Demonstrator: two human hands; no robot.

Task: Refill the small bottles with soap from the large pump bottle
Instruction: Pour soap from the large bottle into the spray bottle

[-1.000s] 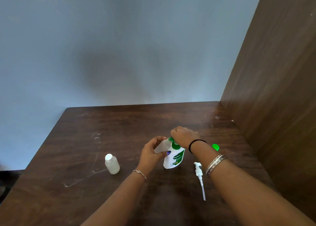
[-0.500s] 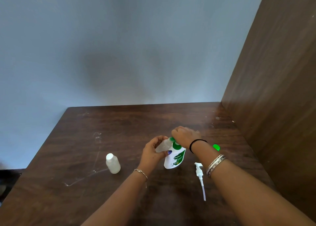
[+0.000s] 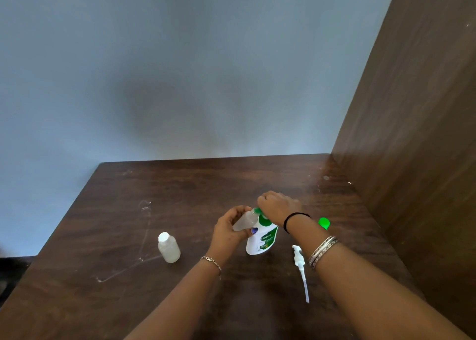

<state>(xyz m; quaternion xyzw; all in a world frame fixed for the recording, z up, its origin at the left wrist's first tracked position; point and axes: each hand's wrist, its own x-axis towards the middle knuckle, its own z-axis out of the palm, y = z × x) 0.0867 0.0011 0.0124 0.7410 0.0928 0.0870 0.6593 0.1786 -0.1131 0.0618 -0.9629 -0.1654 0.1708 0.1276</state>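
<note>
The only word I can read is "Dettol", white letters on the green band of the label on the big soap bottle (image 3: pixel 262 238). Below that word sits smaller print and a little badge, too blurred for me to make out. The small bottle (image 3: pixel 168 247) left of the big soap bottle carries no writing I can see.

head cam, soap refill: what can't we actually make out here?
- Neck of the large bottle, head view: covered by the right hand.
- Mouth of the small bottle held in the left hand: hidden where the two hands meet.
- Soap level in either, or in the capped small bottle: too small and blurred.
- Green cap: partly behind the right wrist.
</note>
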